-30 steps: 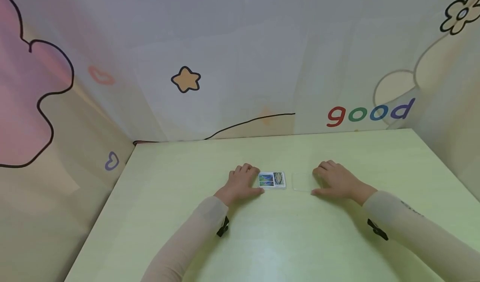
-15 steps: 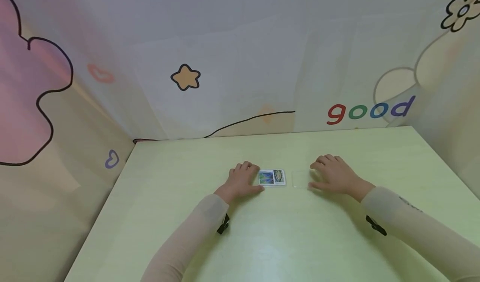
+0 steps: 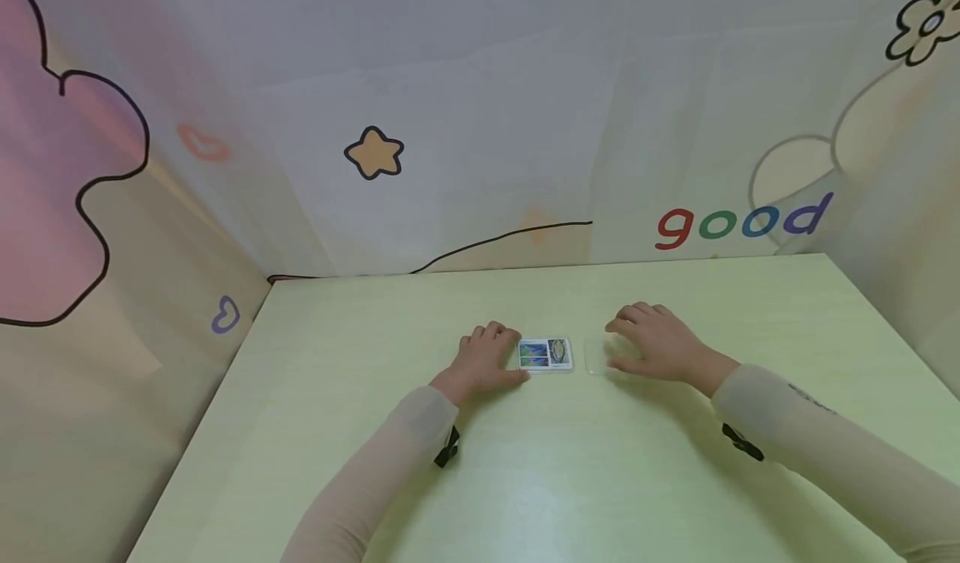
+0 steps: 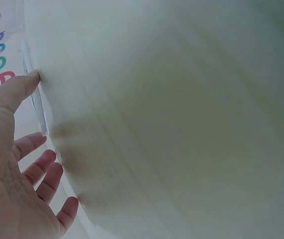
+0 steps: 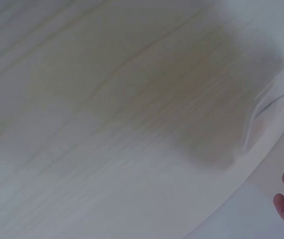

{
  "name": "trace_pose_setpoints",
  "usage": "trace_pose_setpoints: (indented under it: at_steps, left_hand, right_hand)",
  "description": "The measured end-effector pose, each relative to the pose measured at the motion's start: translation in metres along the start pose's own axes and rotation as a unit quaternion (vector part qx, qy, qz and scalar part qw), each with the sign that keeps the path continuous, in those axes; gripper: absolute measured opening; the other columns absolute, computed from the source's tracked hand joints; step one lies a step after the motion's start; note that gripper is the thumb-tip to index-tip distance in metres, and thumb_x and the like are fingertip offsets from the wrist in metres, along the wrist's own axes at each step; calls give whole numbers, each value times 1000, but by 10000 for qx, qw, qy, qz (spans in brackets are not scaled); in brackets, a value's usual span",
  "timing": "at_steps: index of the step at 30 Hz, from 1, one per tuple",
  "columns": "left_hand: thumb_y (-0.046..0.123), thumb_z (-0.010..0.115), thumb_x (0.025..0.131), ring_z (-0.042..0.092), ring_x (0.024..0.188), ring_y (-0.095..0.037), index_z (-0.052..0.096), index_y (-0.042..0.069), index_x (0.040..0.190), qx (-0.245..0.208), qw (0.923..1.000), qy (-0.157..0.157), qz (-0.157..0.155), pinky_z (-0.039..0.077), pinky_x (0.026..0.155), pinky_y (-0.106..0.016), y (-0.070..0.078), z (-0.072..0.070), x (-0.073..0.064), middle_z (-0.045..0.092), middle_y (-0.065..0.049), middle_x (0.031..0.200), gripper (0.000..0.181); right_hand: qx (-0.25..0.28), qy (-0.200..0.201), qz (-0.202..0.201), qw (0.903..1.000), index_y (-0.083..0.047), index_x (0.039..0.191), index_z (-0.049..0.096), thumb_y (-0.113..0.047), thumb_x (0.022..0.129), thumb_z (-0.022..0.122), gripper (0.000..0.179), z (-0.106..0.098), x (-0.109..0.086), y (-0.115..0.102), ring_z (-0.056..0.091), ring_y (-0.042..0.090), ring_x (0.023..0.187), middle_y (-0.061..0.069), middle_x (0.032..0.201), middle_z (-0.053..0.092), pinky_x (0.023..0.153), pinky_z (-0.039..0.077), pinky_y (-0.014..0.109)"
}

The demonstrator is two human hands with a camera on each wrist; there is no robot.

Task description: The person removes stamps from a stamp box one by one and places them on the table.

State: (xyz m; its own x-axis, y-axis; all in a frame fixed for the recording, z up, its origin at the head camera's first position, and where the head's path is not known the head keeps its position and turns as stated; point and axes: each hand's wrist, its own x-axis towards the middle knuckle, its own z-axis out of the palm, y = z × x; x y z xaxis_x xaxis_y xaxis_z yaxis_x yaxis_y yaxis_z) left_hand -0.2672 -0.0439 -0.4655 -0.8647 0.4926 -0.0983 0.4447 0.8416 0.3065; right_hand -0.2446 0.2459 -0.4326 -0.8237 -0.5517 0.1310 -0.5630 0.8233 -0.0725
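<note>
A small flat case with printed pictures on its face, blue, green and white, lies on the table in the head view. My left hand holds its left end, thumb on the near edge and index finger at the far edge. In the left wrist view the case shows edge-on between thumb and fingers. Just right of it lies a clear plastic cover, see-through and rectangular. Over its right part hovers my right hand, thumb and fingers spread apart. The right wrist view shows the clear cover apart from the fingers.
The pale wood-grain table reaches back to a printed cloth wall with a star and the word "good". Similar cloth stands along the left and right sides. Dark straps sit at both sleeve cuffs.
My right hand has lifted from the clear cover's right end and shifted left over it. The left hand, the case and the cover stay where they were.
</note>
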Motion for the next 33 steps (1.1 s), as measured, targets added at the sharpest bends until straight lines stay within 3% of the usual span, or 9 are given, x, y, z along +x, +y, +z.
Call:
trace_pose_setpoints:
  at_steps: [12, 22, 33]
  left_hand:
    - [50, 65, 84, 41, 121, -27, 46, 18, 138, 23, 10000, 42, 49, 35, 96, -46, -4, 4, 3, 44, -7, 137, 66]
    - [51, 64, 84, 41, 122, -27, 46, 18, 138, 66, 9999, 69, 45, 35, 97, -47, -4, 5, 4, 44, -7, 137, 66]
    - [51, 65, 84, 41, 122, -27, 47, 18, 138, 57, 10000, 65, 12, 35, 98, -48, -5, 4, 3, 45, -7, 136, 66]
  right_hand:
    - [102, 94, -349, 9993, -3, 110, 65, -30, 81, 73, 40, 5, 12, -11, 55, 31, 102, 13, 106, 61, 87, 46, 46]
    - [480, 147, -655, 9966, 2, 108, 64, -17, 80, 75, 36, 3, 26, -26, 58, 27, 91, 12, 99, 60, 85, 49, 42]
    - [1148, -269, -216, 9928, 4, 112, 63, -14, 83, 71, 35, 10, 37, -36, 58, 31, 102, 15, 107, 62, 92, 47, 47]
